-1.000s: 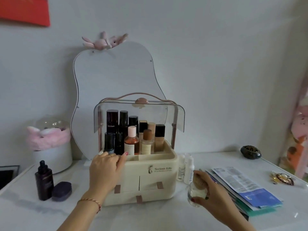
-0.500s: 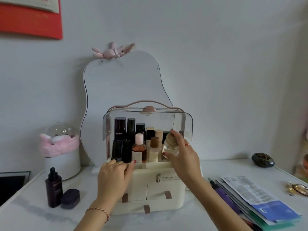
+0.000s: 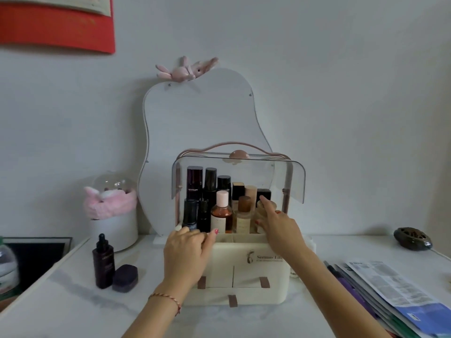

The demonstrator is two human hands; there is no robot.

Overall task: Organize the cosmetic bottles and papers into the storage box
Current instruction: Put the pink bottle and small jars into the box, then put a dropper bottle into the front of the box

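Cosmetic bottles [image 3: 220, 211] stand upright in the top compartment of the cream storage box [image 3: 246, 272], their long axes vertical and caps pointing up under the raised clear lid [image 3: 296, 181]. At the right end of the front row sits a squat clear jar with a wooden cap [image 3: 264, 208], and the right hand [image 3: 280, 230] is on it: the forefinger reaches over the cap while the thumb presses the jar's lower front, so the fingers are curled around the jar in a loose grip (whether its base already rests on the compartment floor is hidden by the box wall). The jar lies directly ahead of that hand, toward the back wall, just beside the amber-capped bottle [image 3: 244, 213] on its left. The left hand [image 3: 188, 250] lies flat over the box's front left rim, fingers closed down on the edge, apparently steadying it. What remains, as I judge it, is letting go without tipping the jar into its neighbour, then fetching what is left: a dark dropper bottle [image 3: 103, 261] and a small purple case [image 3: 125, 278] stand on the table to the left, nearer the left hand, and the papers [image 3: 395, 293] lie flat in a fanned stack at the right, nearer the right hand, their long edges running away toward the wall.
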